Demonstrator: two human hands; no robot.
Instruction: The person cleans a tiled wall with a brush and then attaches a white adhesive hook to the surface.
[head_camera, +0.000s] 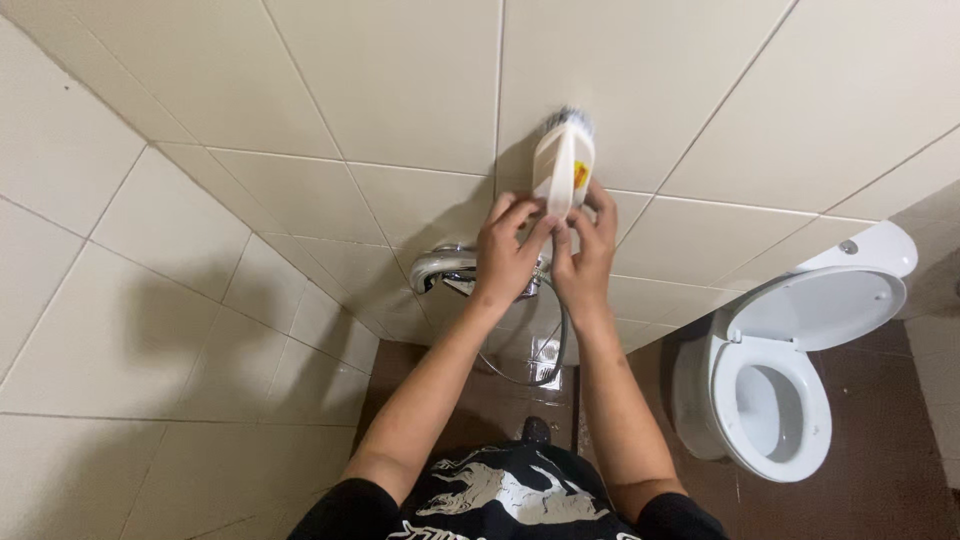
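Scrub brush (564, 165), white with a yellow sticker on its back, sits bristles-first against the cream wall tile (400, 90), right beside a vertical grout line. Both hands grip its lower end: the left hand (508, 250) wraps the handle from one side with fingers curled tight, and the right hand (588, 250) closes on it from the other, thumb up along the plastic. Just below the hands a chrome tap (440, 268) juts out from the wall, with a thin hose (555, 350) looping down toward the brown floor (870, 400). A white toilet (790, 370) stands to the right with its lid raised.

The likeliest trouble, as I judge it, is a slip: with both hands bunched on the short handle and pressing hard on smooth tile, the brush could skid sideways and knuckles could strike the tap. The hose hangs close enough to snag a wrist.
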